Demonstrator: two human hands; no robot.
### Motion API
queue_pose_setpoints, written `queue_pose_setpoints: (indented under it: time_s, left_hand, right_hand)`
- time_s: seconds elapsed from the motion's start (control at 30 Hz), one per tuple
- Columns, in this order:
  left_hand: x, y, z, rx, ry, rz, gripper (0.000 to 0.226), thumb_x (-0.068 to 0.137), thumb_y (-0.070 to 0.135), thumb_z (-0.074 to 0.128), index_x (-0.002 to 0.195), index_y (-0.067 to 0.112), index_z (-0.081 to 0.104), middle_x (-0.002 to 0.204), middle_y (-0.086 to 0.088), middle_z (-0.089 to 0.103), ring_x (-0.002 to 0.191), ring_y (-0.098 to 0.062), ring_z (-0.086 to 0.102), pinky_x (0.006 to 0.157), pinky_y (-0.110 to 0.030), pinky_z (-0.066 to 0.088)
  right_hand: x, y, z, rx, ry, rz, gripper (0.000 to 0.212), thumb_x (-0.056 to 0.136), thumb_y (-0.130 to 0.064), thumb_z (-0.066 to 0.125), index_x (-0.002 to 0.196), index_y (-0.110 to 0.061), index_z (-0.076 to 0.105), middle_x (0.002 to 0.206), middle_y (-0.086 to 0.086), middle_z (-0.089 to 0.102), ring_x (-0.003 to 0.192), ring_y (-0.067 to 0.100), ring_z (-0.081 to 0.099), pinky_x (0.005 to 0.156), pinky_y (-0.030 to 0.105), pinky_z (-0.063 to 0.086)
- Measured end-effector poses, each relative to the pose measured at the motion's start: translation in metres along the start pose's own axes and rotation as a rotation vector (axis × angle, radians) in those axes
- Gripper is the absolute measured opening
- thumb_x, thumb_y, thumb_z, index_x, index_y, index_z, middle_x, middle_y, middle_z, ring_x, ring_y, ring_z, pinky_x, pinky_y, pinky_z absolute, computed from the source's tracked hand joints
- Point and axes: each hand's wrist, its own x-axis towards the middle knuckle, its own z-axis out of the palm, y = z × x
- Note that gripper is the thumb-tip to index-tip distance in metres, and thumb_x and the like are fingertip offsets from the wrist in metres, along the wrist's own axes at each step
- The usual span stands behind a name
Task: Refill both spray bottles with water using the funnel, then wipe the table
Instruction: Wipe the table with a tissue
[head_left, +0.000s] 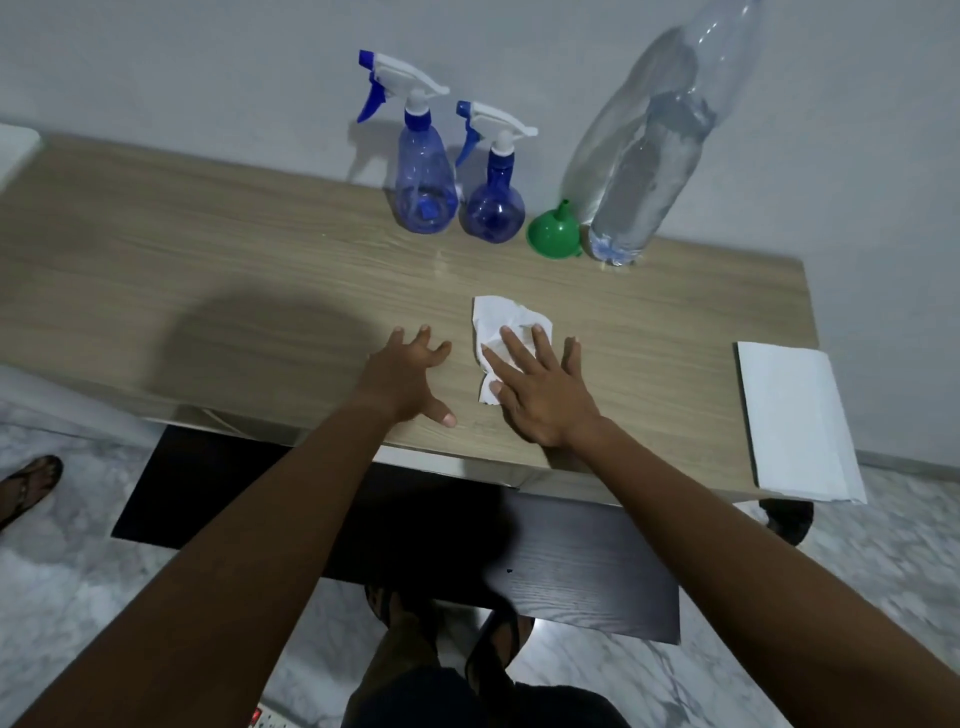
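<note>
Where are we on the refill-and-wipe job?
Refill looks done: the tall spray bottle and short spray bottle wear their trigger heads, and the funnel sits mouth-down by the water bottle; fill levels unreadable. In hand: the right hand presses a crumpled tissue onto the table, the left hand resting fingertips beside it. Left: likely the rest of the wipe.

Water bottle (639, 171): top was cropped by the frame edge, upper body blurred. Right hand (540, 395) covered the near part of the crumpled tissue (493, 318). Fill levels in tall spray bottle (423, 176) and short spray bottle (493, 210) weren't readable. White object (15, 150) at left edge was cropped, unidentifiable.
</note>
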Motion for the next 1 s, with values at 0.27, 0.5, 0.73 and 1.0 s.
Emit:
queue_pose_setpoints:
  time_s: [0.27,0.5,0.73,1.0]
  left_hand:
    - [0.004,-0.001,0.005,-0.024,0.004,-0.009,0.120,0.063,0.051,0.089,0.159,0.034,0.019,0.170,0.000,0.001,0.156,-0.032,-0.009,0.122,-0.062,0.012]
    - [0.002,0.003,0.002,0.002,-0.012,-0.036,0.120,0.066,0.050,0.088,0.160,0.033,0.016,0.170,0.000,-0.001,0.156,-0.031,-0.009,0.123,-0.060,0.011]
    - [-0.012,0.024,-0.001,0.025,0.023,-0.066,0.111,0.072,0.041,0.088,0.159,0.020,0.022,0.169,-0.005,0.009,0.154,-0.034,0.011,0.122,-0.045,0.020]
    - [-0.014,0.030,0.007,0.003,0.006,-0.071,0.119,0.069,0.047,0.087,0.161,0.018,0.018,0.170,-0.008,0.003,0.155,-0.035,0.002,0.124,-0.044,0.013]
  right_hand:
    - [0.015,-0.004,-0.002,-0.006,0.023,-0.008,0.054,0.108,-0.049,0.015,0.161,-0.042,0.010,0.173,-0.004,-0.002,0.158,0.035,-0.007,0.119,0.068,-0.007]
    - [0.002,0.000,0.005,0.016,0.080,-0.089,0.055,0.108,-0.045,0.015,0.162,-0.035,0.018,0.173,0.001,0.010,0.159,0.030,0.005,0.122,0.063,0.001]
    - [-0.018,0.023,-0.015,0.471,0.401,0.085,0.026,0.087,-0.018,0.062,0.105,-0.024,0.080,0.093,0.008,0.078,0.086,0.032,0.071,0.071,0.035,0.052]
    - [0.001,0.015,-0.024,1.091,0.311,0.360,0.013,0.084,-0.010,0.077,0.095,-0.015,0.082,0.101,0.001,0.079,0.093,0.014,0.071,0.082,0.028,0.053]
